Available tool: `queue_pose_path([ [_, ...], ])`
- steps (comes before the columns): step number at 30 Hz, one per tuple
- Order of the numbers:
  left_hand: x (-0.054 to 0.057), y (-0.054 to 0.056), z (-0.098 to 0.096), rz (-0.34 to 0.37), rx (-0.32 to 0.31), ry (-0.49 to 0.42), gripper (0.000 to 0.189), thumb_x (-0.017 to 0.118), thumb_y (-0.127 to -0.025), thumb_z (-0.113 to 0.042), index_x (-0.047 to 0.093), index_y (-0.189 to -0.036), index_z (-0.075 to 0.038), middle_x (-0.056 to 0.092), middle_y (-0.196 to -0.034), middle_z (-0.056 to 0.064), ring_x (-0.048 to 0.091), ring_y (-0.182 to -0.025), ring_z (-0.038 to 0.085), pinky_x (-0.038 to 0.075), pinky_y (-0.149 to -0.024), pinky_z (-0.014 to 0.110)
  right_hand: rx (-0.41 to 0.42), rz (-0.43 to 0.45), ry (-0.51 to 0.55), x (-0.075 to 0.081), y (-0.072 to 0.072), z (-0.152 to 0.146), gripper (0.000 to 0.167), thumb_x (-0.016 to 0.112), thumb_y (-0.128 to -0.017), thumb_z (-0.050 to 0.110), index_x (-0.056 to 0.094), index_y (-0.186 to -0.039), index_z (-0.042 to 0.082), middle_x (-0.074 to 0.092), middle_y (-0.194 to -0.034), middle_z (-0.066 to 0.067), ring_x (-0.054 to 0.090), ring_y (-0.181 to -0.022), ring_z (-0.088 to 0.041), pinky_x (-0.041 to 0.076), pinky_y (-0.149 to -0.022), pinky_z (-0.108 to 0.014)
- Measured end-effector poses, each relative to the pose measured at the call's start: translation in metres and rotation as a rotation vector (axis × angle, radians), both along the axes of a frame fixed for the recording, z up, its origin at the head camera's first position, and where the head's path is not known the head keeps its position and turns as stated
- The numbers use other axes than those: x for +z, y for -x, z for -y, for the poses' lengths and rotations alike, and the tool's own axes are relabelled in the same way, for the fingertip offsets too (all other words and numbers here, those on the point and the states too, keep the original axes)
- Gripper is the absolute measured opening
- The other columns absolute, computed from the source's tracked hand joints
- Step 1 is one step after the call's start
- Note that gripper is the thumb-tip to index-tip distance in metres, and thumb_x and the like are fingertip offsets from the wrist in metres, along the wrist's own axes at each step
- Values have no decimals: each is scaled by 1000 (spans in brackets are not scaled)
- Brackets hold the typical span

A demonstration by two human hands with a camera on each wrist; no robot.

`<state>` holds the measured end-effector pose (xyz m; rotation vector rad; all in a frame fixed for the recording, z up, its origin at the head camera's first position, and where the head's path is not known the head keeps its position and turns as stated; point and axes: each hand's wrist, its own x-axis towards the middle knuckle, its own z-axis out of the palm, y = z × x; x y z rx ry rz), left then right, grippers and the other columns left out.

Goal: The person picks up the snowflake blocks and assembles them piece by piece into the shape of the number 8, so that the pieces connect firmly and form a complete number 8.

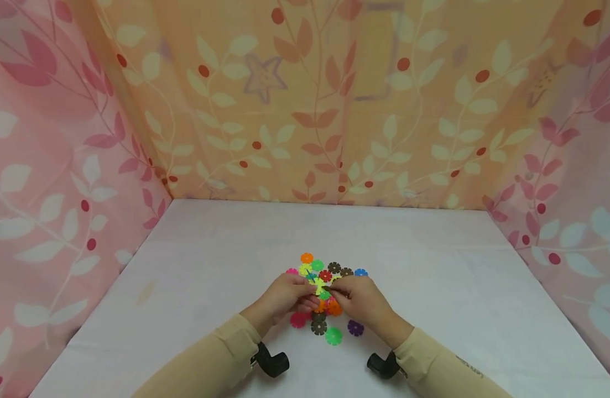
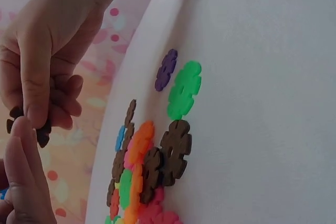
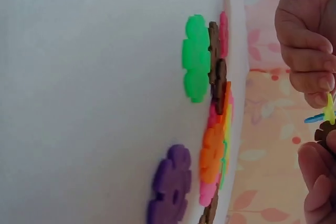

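Note:
My left hand (image 1: 281, 293) pinches a yellow notched plastic disc (image 3: 329, 111) near its edge. A blue disc (image 3: 314, 118) sticks out from beside the yellow one, seen nearly edge-on. Facing it, my right hand (image 1: 363, 298) pinches a brown notched disc (image 2: 14, 124) between thumb and fingers. The brown disc meets the yellow one in the right wrist view; whether their notches interlock, I cannot tell. Both hands are raised over a loose cluster of coloured discs, and the fingers cover part of the held pieces.
Below the hands lie several flower-shaped discs, among them a green one (image 1: 333, 335), a purple one (image 1: 355, 328) and an orange one (image 1: 307, 258). They rest on a white-covered table (image 1: 210, 243). Leaf-patterned curtains (image 1: 314, 99) enclose the back and sides. Black wrist mounts sit under both sleeves.

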<state>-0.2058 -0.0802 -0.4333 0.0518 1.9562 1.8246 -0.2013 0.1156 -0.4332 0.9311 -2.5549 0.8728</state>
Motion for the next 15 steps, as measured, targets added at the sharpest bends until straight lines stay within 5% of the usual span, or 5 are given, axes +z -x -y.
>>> queue_pose_path([
  [15, -3, 1, -7, -91, 7, 49, 24, 56, -90, -13, 60, -73, 3, 63, -64, 7, 60, -54, 15, 54, -60, 31, 2, -187, -27, -11, 2, 2, 5, 70, -78, 7, 67, -77, 11, 64, -71, 5, 56, -64, -6, 50, -61, -20],
])
